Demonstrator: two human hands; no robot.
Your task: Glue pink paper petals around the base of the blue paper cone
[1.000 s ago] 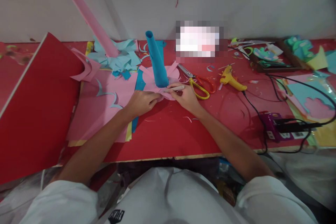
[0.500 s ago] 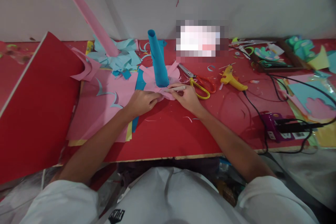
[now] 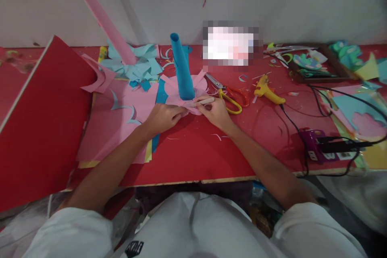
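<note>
My right hand [image 3: 216,113] is closed around a slim whitish stick [image 3: 207,101], whose kind I cannot make out. The stick lies low over pink paper [image 3: 172,94] with a rounded, petal-like outline. My left hand [image 3: 165,118] has its fingers curled together at the near left edge of that paper, pinching it; the fingertips are partly hidden. From the paper's middle rises a blue paper tube [image 3: 183,72], tilted a little to the left. Yellow-and-red-handled scissors [image 3: 229,98] lie just right of my right hand.
A yellow glue gun [image 3: 267,90] with a black cord lies to the right. A pink tube [image 3: 105,26] stands among pale blue scraps [image 3: 142,66] at the back left. Pink sheets [image 3: 121,105] and a red board [image 3: 45,129] are on the left. A tray [image 3: 338,76] is back right.
The stick in my right hand has tilted and shifted very slightly. Both hands stay in nearly the same place at the pink paper.
</note>
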